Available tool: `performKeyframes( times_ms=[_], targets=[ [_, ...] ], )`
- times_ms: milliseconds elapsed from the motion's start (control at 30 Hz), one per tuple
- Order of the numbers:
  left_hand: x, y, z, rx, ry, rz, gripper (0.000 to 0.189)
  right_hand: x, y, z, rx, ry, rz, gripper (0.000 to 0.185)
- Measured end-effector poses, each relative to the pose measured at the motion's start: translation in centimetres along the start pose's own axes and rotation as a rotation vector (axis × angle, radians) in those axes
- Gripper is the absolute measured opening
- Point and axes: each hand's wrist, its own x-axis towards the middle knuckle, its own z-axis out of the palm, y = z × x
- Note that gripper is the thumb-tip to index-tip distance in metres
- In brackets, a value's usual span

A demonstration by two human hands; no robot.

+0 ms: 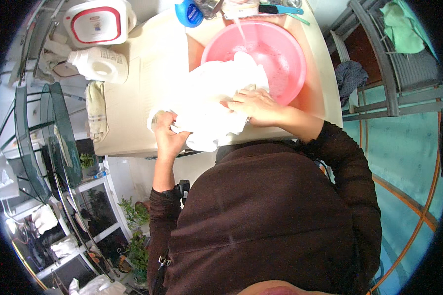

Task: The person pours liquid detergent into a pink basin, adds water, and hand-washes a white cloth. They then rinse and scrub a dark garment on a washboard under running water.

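A white cloth or garment (pixel 221 92) lies bunched over the near edge of the sink counter; glare hides its folds. Its upper right end hangs into a pink plastic basin (pixel 295 48). My left hand (pixel 168 129) grips the cloth's left side, thumb spread along it. On the right side, my right hand (pixel 256 105) holds a gathered part of the cloth just by the basin's rim. Water (pixel 240 29) runs down into the basin, where suds (pixel 278 70) float.
Left on the counter (pixel 127 121) stand a white plastic jug (pixel 99 63), a red-and-white tub (pixel 96 24) and a folded towel (pixel 97 110). Behind the basin are a blue bottle (pixel 189 14) and a blue-handled brush (pixel 280 9). A metal rack (pixel 387 73) with cloths rises at right.
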Motion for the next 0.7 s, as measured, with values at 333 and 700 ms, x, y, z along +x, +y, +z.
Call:
performKeyframes(
  times_ms=[333,700],
  targets=[
    [10.8,5.0,9.5,-0.028,-0.071,0.322,0.037,-5.5,8.4,-4.9,0.032,0.307,0.202,0.030],
    [13.8,-1.7,22.3,0.108,-0.751,0.023,0.115,-1.5,17.3,1.5,-0.119,-0.381,0.613,0.122]
  ],
)
